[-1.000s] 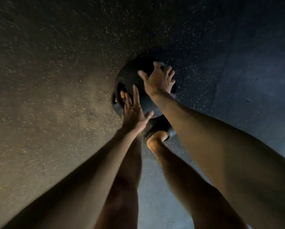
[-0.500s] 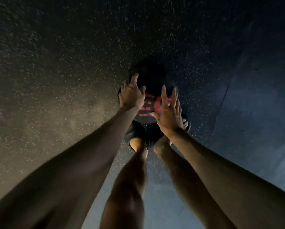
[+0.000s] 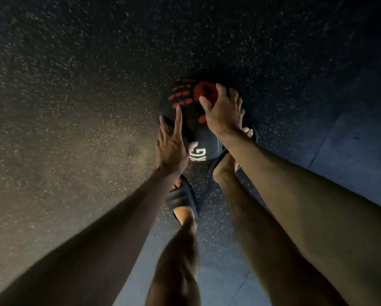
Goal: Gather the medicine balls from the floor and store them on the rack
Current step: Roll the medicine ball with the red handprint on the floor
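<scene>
A black medicine ball [image 3: 191,122] with a red handprint and white "KG" lettering lies on the speckled rubber floor, just ahead of my feet. My left hand [image 3: 171,142] rests against its near left side with straight fingers, the index finger pointing up over the surface. My right hand [image 3: 223,109] lies over the top right of the ball, fingers spread and bent around its curve. The far side of the ball is hidden in the dark. No rack is in view.
My two feet in dark slides stand right behind the ball, the left slide [image 3: 183,199] nearer me and the right foot [image 3: 226,164] beside the ball. The dark speckled floor [image 3: 85,107] spreads all around, with mat seams [image 3: 324,149] on the right.
The ball has turned, so the red handprint now faces up and the "KG" faces me. My right hand has moved up onto its top; my left hand has slid lower on the left side.
</scene>
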`<control>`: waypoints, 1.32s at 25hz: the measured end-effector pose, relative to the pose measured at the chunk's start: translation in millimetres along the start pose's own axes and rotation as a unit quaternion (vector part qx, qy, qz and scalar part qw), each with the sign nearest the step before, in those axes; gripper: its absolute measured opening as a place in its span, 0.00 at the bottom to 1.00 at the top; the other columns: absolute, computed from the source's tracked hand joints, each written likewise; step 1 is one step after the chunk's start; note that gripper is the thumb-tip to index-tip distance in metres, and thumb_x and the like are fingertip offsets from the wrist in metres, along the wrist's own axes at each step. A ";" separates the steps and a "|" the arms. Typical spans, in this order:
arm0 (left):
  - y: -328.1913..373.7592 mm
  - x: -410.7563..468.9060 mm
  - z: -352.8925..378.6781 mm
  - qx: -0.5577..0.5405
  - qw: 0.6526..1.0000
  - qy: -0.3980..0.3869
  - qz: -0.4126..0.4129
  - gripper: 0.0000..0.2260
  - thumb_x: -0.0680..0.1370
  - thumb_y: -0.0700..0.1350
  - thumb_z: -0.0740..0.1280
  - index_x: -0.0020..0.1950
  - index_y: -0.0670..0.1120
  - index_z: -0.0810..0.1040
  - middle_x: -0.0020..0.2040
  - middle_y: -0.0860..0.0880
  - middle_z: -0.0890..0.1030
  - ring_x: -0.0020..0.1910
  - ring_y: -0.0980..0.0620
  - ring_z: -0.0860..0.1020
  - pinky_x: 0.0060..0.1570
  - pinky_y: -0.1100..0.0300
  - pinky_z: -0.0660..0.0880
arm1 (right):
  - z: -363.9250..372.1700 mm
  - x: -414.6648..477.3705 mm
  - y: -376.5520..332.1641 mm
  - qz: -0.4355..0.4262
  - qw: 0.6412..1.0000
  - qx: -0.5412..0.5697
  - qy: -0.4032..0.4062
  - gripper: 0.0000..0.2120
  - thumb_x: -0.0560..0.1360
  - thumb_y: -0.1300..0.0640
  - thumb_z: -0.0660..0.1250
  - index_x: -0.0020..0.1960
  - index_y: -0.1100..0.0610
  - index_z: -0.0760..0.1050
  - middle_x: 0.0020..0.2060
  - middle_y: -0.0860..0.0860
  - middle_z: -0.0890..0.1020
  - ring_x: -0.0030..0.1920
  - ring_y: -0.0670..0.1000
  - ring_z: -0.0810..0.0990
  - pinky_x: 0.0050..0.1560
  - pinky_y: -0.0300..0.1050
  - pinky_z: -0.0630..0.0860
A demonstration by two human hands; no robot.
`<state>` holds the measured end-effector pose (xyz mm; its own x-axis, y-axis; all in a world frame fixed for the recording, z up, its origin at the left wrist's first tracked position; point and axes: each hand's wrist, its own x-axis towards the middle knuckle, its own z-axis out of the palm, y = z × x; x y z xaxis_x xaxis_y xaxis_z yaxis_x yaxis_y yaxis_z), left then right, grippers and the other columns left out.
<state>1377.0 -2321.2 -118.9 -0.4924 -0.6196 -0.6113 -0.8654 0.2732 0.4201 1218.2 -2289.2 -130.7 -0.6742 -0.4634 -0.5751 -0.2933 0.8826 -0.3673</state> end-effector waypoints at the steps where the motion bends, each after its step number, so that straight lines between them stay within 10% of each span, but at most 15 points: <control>1: 6.0 19.2 -10.2 0.003 1.000 -0.010 -0.008 0.46 0.74 0.60 0.71 0.80 0.60 0.40 0.80 0.36 0.47 0.78 0.36 0.55 0.73 0.40 0.63 | -4.4 5.6 -1.1 -0.009 1.000 0.003 0.010 0.32 0.79 0.38 0.59 0.78 0.51 0.60 0.76 0.60 0.62 0.75 0.62 0.60 0.73 0.64 0.60; 11: 120.8 143.8 -68.5 -0.082 0.993 0.061 -0.058 0.31 0.79 0.52 0.66 0.79 0.50 0.58 0.75 0.41 0.65 0.72 0.42 0.66 0.69 0.45 0.68 | -43.9 3.2 24.7 -0.109 0.990 -0.078 -0.051 0.47 0.78 0.45 0.67 0.81 0.48 0.36 0.79 0.66 0.50 0.77 0.66 0.58 0.73 0.60 0.64; 22: 151.7 184.3 -100.2 0.058 0.998 0.034 0.000 0.45 0.76 0.59 0.69 0.80 0.57 0.40 0.80 0.36 0.41 0.79 0.34 0.48 0.73 0.35 0.56 | -135.8 199.7 -82.0 -0.002 0.999 -0.019 -0.033 0.32 0.80 0.39 0.59 0.80 0.45 0.53 0.74 0.61 0.63 0.72 0.62 0.64 0.71 0.60 0.63; 33: 199.5 335.8 -209.3 -0.024 0.999 0.031 -0.022 0.31 0.79 0.53 0.66 0.79 0.52 0.58 0.73 0.40 0.63 0.70 0.39 0.64 0.66 0.41 0.69 | -138.8 208.0 -124.3 -0.075 0.996 -0.047 -0.005 0.46 0.78 0.49 0.69 0.81 0.45 0.38 0.80 0.60 0.38 0.80 0.63 0.42 0.78 0.61 0.56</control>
<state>1058.5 -2628.7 -99.9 -0.4465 -0.6744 -0.5881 -0.8796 0.2103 0.4267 1020.4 -2484.4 -103.2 -0.6117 -0.5904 -0.5266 -0.4528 0.8071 -0.3790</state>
